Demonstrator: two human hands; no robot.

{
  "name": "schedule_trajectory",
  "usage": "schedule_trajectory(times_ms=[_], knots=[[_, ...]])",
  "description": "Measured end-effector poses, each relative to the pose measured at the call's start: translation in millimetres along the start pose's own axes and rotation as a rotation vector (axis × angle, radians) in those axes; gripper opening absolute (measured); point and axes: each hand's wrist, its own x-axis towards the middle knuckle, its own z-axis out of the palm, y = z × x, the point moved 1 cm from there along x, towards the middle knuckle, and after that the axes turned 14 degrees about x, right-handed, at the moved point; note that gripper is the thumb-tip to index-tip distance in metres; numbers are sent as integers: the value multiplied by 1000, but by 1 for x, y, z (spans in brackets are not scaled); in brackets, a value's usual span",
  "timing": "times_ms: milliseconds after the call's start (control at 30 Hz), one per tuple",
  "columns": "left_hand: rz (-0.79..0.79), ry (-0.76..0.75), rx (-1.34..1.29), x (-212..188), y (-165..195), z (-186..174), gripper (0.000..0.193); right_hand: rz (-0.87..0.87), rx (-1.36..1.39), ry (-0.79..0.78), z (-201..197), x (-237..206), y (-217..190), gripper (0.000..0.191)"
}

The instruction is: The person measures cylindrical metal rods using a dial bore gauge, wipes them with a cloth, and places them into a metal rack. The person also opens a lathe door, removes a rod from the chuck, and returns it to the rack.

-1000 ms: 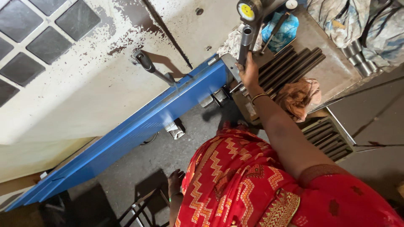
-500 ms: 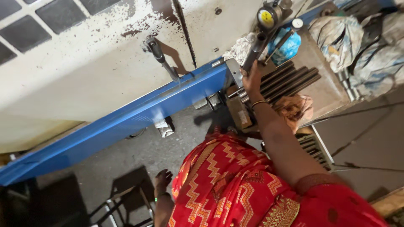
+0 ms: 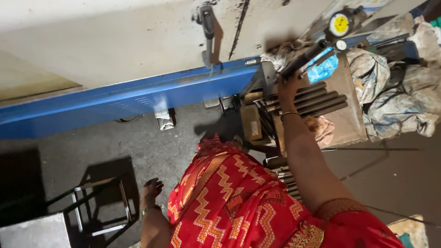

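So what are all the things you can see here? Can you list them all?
dark rod: one, black, held up at top right
dial gauge: one, yellow face, top right above the rod
metal rods: several, dark grey, lying side by side on the stand
blue beam: one, blue, running across the machine
lever handle: one, grey, on the pale machine panel
blue bag: one, behind the rods
cloth bundles: a few, dirty white, at right
metal stool: one, dark frame, bottom left
red patterned garment: one, on the person
left hand: hanging free, green bangle
right hand: gripping the dark rod, gold bangle
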Motion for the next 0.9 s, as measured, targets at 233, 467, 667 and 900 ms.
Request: schedule_trajectory(times_ms=[233,467,667,900], knots=[[-56,79,0,12,-39,-53,29,4,83,40,8,-6,-7,48],[-29,127,-33,30,-67,-102,27,132,203,48,15,-14,-8,85],[-21,131,-23,25,-72,-120,32,54,179,49,19,-15,-11,88],[-69,147,30,29,-89,-134,35,122,105,104,25,-17,-13,82]])
